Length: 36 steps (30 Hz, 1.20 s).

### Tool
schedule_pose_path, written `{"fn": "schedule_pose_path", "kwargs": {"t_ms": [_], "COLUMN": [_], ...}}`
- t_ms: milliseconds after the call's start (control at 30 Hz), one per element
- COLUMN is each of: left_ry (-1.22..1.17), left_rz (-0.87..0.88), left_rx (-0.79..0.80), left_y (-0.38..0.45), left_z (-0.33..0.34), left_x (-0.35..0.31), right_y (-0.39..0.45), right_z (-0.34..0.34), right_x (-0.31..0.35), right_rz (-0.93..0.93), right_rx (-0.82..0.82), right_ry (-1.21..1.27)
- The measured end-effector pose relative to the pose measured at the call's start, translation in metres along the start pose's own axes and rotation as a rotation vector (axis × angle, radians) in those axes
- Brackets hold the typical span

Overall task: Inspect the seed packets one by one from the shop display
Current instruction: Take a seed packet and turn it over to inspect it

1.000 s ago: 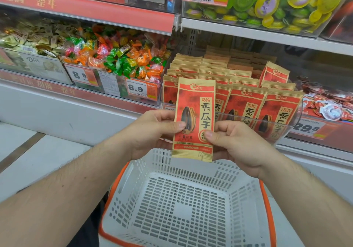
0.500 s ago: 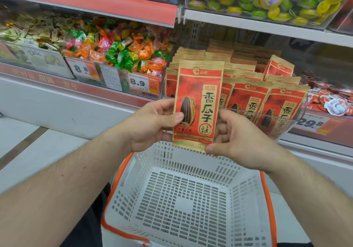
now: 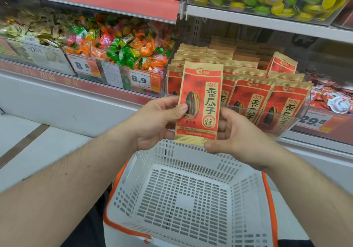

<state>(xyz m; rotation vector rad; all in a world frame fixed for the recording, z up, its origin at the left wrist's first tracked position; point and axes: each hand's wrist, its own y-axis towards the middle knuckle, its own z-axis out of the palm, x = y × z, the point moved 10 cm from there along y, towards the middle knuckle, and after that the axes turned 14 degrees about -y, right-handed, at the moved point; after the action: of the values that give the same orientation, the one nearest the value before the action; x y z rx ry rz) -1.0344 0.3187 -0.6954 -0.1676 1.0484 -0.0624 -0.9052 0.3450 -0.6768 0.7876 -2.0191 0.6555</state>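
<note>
A shop aisle fills the frame, with white shelving edged in red strips and stocked bins across the upper half. At centre, the left hand (image 3: pixel 156 120) pinches the left edge of a red-and-tan seed packet (image 3: pixel 199 103), its thumb pressed over the printed sunflower seed and its fingers behind. The right hand (image 3: pixel 236 137) grips the packet's lower right corner, thumb along the bottom seam, fingers curled at the back. The packet stands upright, front face to the camera, held above the far rim of a white slotted basket (image 3: pixel 183 199) in the lower centre.

It looks light and thin, a crinkly paper or foil sleeve that would bend if held by one corner; the flat side edges and sealed seams seem the safest places to take hold, and turning it over should need little force.

Just behind, at centre right, more packets (image 3: pixel 250 97) stand in rows in a clear-fronted display bin (image 3: pixel 298 120). At upper left sits a bin of wrapped sweets (image 3: pixel 122 48).
</note>
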Motion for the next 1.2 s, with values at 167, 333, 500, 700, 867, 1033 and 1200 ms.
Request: {"fn": "schedule_pose_path", "kwargs": {"t_ms": [167, 333, 500, 700, 867, 1033, 1200], "left_ry": [-0.024, -0.103, -0.256, -0.265, -0.259, -0.105, 0.234], "left_rz": [-0.062, -0.172, -0.319, -0.355, -0.360, -0.338, -0.252], "left_rx": [-0.006, 0.047, 0.029, 0.011, 0.015, -0.030, -0.111], "left_y": [-0.005, -0.013, -0.014, -0.009, -0.009, -0.013, -0.010], "left_z": [0.005, 0.012, 0.014, 0.005, 0.005, 0.004, -0.006], "left_x": [-0.004, -0.007, 0.009, 0.019, 0.020, 0.021, 0.028], "right_y": [-0.006, -0.011, -0.009, -0.009, -0.009, -0.009, -0.009], "right_z": [0.012, 0.014, 0.018, 0.024, 0.024, 0.023, 0.030], "right_x": [0.011, 0.026, 0.014, 0.005, 0.004, 0.001, 0.001], "right_rz": [0.035, 0.043, 0.180, 0.254, 0.269, 0.240, 0.205], "right_rx": [0.155, 0.189, 0.177, 0.161, 0.165, 0.151, 0.067], "right_ry": [0.422, 0.558, 0.656, 0.711, 0.726, 0.562, -0.033]}}
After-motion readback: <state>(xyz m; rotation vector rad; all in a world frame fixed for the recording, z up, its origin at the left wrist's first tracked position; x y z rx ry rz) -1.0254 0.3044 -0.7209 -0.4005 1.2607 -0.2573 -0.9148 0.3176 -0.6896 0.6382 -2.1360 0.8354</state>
